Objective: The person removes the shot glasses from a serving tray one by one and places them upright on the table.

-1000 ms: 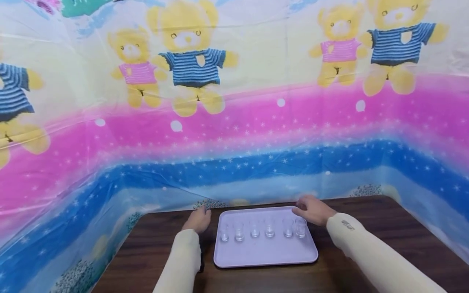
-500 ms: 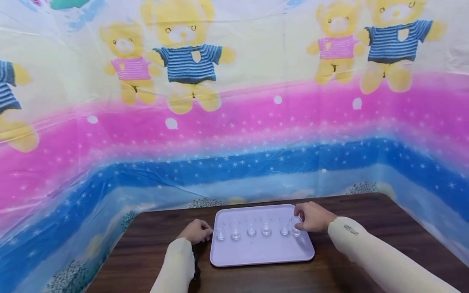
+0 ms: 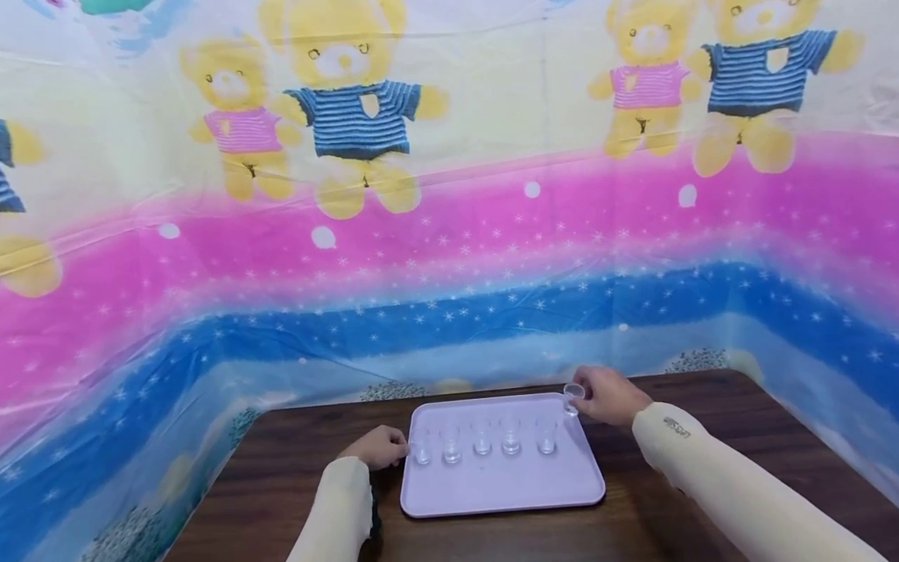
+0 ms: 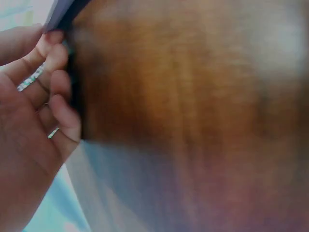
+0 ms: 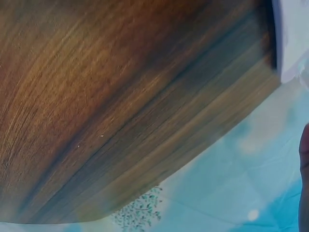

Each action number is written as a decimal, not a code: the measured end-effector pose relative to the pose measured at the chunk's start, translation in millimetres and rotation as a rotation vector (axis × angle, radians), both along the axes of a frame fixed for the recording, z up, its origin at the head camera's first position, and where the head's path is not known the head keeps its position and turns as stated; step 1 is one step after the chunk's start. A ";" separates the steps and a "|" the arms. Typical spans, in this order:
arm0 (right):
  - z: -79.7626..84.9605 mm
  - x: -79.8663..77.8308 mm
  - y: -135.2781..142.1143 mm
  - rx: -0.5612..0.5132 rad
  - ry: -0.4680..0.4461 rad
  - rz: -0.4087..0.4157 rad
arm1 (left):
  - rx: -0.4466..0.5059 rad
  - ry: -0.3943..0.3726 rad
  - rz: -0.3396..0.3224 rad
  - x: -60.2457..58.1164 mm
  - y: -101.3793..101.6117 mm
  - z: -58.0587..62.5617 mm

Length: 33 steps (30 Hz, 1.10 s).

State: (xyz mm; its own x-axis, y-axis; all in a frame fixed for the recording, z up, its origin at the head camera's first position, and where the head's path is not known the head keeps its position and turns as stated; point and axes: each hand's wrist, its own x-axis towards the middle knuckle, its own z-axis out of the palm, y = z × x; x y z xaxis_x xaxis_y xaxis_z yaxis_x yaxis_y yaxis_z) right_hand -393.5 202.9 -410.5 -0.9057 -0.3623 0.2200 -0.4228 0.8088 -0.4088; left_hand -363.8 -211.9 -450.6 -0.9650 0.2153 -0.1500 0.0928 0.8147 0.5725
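Glasses [image 3: 481, 442], five of them, stand upright in a row across the pale lilac tray [image 3: 506, 485], with gaps between them that seem to give fingers room to take any one alone. A sixth glass [image 3: 572, 400] is in the right hand [image 3: 609, 396], at the tray's far right corner and slightly tilted. Thumb and fingers pinch it by the side — probably the easiest hold for something so slim, and one that leaves its mouth uncovered. Whether its base touches the rim cannot be told; the right wrist view shows only a sliver of clear glass beside the tray.

The left hand [image 3: 379, 448] is at the tray's left side, thumb and forefinger pinching the edge, the other fingers curled close together. That grip likely serves to steady the tray against sliding — a light pinch, by the look of it. The tray lies flat on the dark wooden table [image 3: 281, 453], near its far edge, with a bear-printed cloth [image 3: 463, 234] hanging behind.
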 end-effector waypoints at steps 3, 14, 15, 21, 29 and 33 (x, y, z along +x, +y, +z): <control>-0.4 -8.5 4.3 -0.024 0.006 -0.039 | 0.036 -0.063 -0.002 -1.1 -1.7 4.2; -15.8 -37.1 27.8 -0.010 0.017 -0.083 | 0.066 -0.158 -0.014 -3.8 0.7 9.8; -17.2 -39.0 28.5 -0.010 0.019 -0.084 | 0.065 -0.165 -0.014 -4.0 1.0 10.3; -27.6 -48.9 27.6 0.000 0.000 -0.113 | 0.049 -0.188 -0.022 -7.8 2.0 12.3; -30.9 -49.7 24.5 -0.012 -0.044 -0.149 | 0.018 -0.185 -0.040 -8.1 3.6 14.3; -31.4 -51.6 23.9 -0.026 -0.061 -0.144 | 0.017 -0.197 -0.029 -8.0 3.1 15.3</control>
